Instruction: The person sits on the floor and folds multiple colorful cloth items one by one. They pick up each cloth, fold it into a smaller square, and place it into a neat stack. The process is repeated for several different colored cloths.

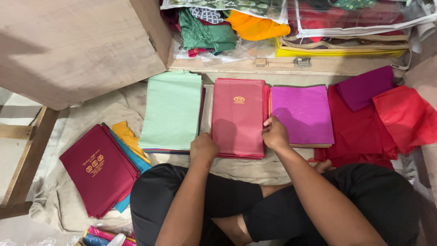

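Note:
A stack of rose-red flat packets with a small gold emblem lies in front of me on the cloth-covered floor. My left hand rests at the stack's near left corner, fingers curled against its edge. My right hand presses on the stack's right edge, fingers bent, touching the side of the packets. Whether either hand actually grips the stack is unclear. A pale green stack lies just to the left, a magenta stack just to the right.
A maroon stack with blue and yellow pieces beneath lies at the left. Loose red and purple cloths spread at the right. An open wooden chest with folded fabrics stands behind. My crossed legs fill the foreground.

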